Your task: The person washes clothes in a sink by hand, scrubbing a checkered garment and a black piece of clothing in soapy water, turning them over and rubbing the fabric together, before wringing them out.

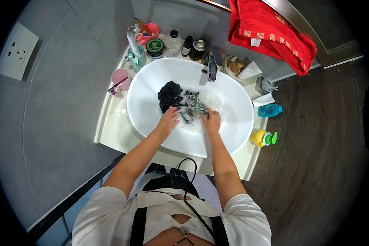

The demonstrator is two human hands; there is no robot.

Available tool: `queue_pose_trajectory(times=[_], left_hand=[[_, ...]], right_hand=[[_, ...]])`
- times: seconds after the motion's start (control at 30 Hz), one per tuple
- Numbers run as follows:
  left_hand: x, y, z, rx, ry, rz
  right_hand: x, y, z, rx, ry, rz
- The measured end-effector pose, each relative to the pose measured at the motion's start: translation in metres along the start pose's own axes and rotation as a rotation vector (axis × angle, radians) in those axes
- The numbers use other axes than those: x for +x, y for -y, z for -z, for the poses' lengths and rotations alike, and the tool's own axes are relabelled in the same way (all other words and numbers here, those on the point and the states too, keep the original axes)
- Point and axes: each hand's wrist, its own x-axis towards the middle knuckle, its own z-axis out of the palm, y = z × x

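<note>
**Dark cloth wet and sudsy, not yet rinsed**

White oval ceramic basin [238,110]. Toward its left edge: crumpled black fabric bundle [170,94], little foam on top. Left hand [168,121] at the bundle's near side, fingers loosely spread, no grip visible. Basin middle: soaked black-and-pale mottled cloth [194,102] amid white foam [196,126]; whether joined to the bundle, can't tell. Right hand [211,121] at its right end, fingers bent; grasp or mere contact unclear. Judged partway: wetting and sudsing done, foam left to clear.
</note>
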Motion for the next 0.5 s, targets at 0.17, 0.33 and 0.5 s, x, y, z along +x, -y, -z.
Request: queue_pose_trajectory(times=[0.17, 0.33, 0.5], left_hand=[[-0.003, 0.003, -0.001, 0.006, 0.014, 0.024], [-0.008, -0.002, -0.01, 0.021, 0.063, 0.011], [-0.008, -0.003, -0.019, 0.003, 0.083, 0.055]], right_hand=[[-0.03, 0.03, 0.01, -0.23, 0.252, 0.294], [-0.015, 0.007, 0.034, -0.275, 0.259, 0.151], [0.0, 0.067, 0.099, 0.042, 0.316, 0.307]])
